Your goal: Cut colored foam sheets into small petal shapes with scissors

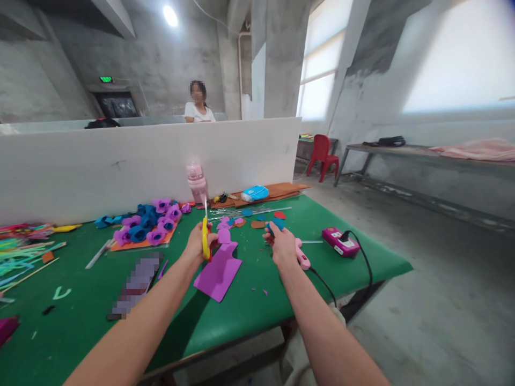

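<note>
Currently scissors in left hand, blue piece in right hand, both over smooth green bench.
Left fingers curled round the yellow plastic handle, metal blades pointing up and away; right fingers pinching the blue piece, rounded, matte, felt-like. Flat purple sheet, angular with a curved cut-out, lies between the forearms; pink glue gun just beside right wrist; ruffled purple-and-blue flowers clustered farther left; glossy magenta power strip, boxy, at right.
</note>
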A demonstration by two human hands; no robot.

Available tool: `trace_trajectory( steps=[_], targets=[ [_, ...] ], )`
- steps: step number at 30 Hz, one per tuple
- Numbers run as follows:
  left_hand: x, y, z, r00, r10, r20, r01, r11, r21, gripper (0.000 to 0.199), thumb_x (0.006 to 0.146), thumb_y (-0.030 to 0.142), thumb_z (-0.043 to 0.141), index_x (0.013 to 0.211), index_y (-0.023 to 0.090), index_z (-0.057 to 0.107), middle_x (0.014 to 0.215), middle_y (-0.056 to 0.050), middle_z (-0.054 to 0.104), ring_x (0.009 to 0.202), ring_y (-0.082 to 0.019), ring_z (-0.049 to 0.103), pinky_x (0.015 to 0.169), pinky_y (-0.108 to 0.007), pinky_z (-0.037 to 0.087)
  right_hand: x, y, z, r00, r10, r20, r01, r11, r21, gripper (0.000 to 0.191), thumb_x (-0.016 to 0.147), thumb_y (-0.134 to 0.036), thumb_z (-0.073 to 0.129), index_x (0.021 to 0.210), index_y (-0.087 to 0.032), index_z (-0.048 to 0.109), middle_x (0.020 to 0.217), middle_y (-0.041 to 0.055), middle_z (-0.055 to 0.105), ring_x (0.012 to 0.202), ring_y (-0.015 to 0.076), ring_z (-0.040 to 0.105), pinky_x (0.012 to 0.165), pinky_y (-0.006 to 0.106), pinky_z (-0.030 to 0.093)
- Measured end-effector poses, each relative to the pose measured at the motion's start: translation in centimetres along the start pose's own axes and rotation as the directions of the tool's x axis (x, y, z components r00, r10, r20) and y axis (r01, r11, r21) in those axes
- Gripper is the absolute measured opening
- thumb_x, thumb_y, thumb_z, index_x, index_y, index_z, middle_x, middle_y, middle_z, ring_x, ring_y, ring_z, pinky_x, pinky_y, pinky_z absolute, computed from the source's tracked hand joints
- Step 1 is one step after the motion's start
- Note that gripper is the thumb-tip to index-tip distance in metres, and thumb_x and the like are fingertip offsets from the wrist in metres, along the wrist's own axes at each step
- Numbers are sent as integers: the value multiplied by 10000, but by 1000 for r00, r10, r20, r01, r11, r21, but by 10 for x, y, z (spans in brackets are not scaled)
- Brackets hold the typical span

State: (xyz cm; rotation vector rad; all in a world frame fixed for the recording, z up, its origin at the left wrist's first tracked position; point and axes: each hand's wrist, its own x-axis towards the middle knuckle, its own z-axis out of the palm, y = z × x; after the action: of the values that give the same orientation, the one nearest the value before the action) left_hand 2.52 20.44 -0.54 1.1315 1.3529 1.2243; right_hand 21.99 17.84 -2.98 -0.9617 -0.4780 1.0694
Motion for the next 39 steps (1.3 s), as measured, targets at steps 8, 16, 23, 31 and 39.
trace_trajectory(
  steps=[8,16,23,31,39],
  targets=[
    [24,6,21,998,-65,6,58,926,372,326,898,323,546,1177,155,536,1139,-81,589,933,-190,611,785,-390,533,-3,-8,-13,999,44,-20,-43,997,57,228,559,-316,772,649,-162,630,557,-24,585,441,65,480,475,222,448],
    [-43,-1,-47,989,120,91,-140,512,847,355,705,187,624,1052,240,568,780,-22,662,805,-274,650,647,-294,446,-3,-24,-33,997,55,51,-59,995,78,202,577,-299,751,698,-165,661,581,-19,591,449,72,471,482,238,458],
    [-27,-11,-53,996,84,0,-12,139,990,316,825,241,461,1102,111,541,977,-234,668,932,-387,637,714,-417,464,-10,-12,-21,990,86,112,-88,996,15,170,525,-231,750,623,-172,625,543,-42,577,454,63,464,530,237,475],
    [1,-18,-44,998,59,-17,16,15,1000,325,900,366,533,1145,153,558,1124,-79,602,963,-201,604,821,-413,513,-15,-4,-17,983,111,144,-114,993,9,206,523,-224,752,608,-187,569,555,-50,575,459,65,472,551,250,491],
    [1,4,-25,978,110,180,-187,62,980,320,898,329,542,1182,183,547,1228,-89,554,1052,-223,570,882,-441,491,-11,-11,-20,985,111,131,-118,992,41,172,552,-201,736,635,-185,586,583,-49,594,483,61,486,582,236,490]
  ],
)
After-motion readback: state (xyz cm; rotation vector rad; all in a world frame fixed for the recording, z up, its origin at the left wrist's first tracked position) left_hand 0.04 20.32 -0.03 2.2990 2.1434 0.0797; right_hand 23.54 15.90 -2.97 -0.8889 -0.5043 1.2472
